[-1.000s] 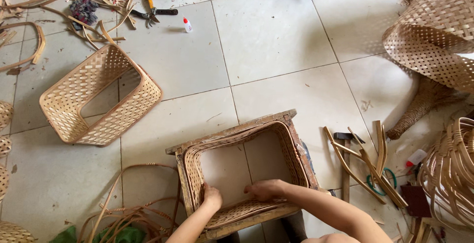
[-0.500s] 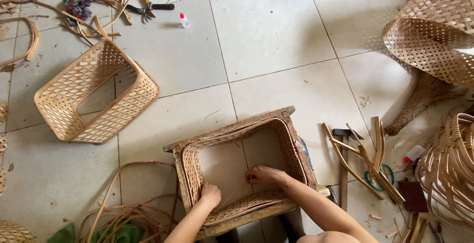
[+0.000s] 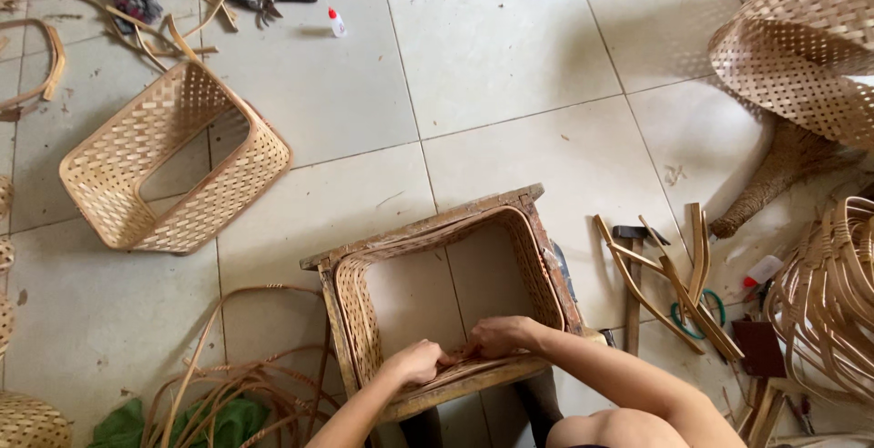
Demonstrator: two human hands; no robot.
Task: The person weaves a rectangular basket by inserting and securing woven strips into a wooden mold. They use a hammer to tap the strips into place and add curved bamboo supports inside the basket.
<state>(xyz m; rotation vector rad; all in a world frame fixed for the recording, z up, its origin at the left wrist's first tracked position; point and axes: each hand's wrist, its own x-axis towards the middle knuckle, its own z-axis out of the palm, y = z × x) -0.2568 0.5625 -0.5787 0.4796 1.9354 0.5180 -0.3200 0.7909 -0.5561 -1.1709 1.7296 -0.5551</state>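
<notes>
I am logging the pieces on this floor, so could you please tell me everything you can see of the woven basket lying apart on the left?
The woven basket is pale tan, plaited from flat strips in a tight checked pattern. It is a rectangular sleeve with rounded corners; the tiles show through its middle, so no bottom is visible. It rests tilted on the tiled floor, turned diagonally, left of the wooden frame. Neither hand touches it; loose cane strips lie just beyond its far corner.
</notes>
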